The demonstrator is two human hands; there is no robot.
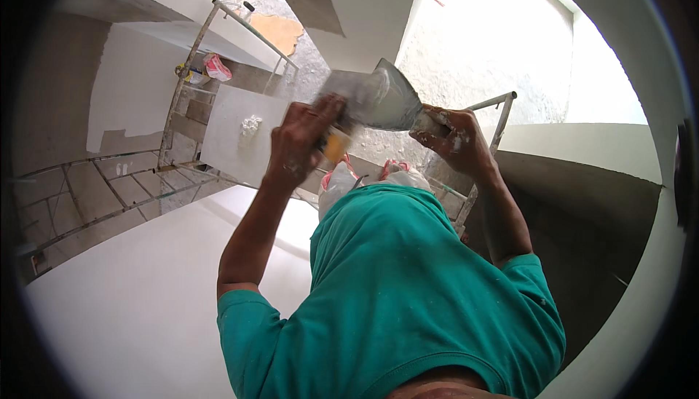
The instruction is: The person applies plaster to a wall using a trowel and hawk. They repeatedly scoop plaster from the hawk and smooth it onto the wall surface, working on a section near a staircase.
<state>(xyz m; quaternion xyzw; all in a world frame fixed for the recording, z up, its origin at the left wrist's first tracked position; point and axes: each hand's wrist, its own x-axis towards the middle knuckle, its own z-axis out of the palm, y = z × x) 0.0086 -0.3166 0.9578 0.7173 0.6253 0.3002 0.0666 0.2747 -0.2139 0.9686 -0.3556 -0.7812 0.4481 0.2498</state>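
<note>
My left hand (297, 137) is closed around the yellow-orange handle of a flat plastering trowel (335, 87), whose grey blade is smeared by motion. My right hand (460, 140) grips the handle of a wide putty knife (399, 100), its blade flared and coated with pale wet plaster. In front of my chest the two blades meet or overlap; whether they touch cannot be made out. White plaster specks stick to the fingers of my right hand.
Metal scaffold tubes (177, 86) rise at the left, and another scaffold frame (502, 126) stands at the right. A pale board (226, 133) carries a lump of white plaster (251, 124). Beyond it sits a pink-and-white bag (217, 67). Walls enclose both sides.
</note>
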